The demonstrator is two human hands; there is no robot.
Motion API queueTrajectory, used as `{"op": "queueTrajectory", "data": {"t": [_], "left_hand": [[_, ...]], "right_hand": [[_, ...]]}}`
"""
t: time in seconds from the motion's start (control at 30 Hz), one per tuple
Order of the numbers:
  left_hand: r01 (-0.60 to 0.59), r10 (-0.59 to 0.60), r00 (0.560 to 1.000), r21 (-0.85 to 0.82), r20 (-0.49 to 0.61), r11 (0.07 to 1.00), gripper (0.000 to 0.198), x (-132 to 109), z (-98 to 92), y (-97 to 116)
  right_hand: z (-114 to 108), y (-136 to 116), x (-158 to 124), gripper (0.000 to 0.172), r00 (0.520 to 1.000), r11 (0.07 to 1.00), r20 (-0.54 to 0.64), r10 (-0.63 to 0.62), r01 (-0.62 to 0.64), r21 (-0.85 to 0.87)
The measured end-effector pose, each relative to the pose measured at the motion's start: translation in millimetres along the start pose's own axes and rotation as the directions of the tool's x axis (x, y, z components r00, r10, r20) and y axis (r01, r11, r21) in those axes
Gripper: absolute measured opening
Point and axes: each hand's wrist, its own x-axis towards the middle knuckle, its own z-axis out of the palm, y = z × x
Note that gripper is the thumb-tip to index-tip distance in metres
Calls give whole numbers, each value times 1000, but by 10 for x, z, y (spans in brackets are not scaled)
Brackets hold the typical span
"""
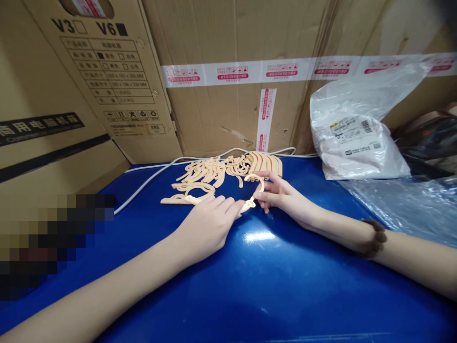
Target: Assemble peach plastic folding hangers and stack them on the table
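My left hand (pixel 209 221) is closed around the arm of a cream plastic folding hanger (pixel 246 206), whose tip sticks out past the knuckles on the left. At the other end of that piece, a curved hanger hook (pixel 261 180) rises from the joint. My right hand (pixel 282 193) pinches this hook between thumb and fingers. Just behind the hands lie loose hanger hooks (pixel 237 166) and a neat row of curved hanger arms (pixel 266 163). More hanger arms (pixel 207 172) are heaped to the left, with folded hanger pieces (pixel 194 188) in front of them.
Everything rests on a shiny blue tabletop (pixel 285 286). Large cardboard boxes (pixel 221 38) wall off the back and left. A white cable (pixel 150 183) runs behind the parts. At right stand a white plastic bag (pixel 357 143) with a label and clear plastic film (pixel 403 205).
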Motion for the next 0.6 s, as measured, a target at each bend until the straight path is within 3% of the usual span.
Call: {"op": "queueTrajectory", "data": {"t": [0.6], "left_hand": [[30,-29,997,-22,71,999,27,15,19,29]], "right_hand": [[23,1,32,39,997,995,-54,55,-50,82]]}}
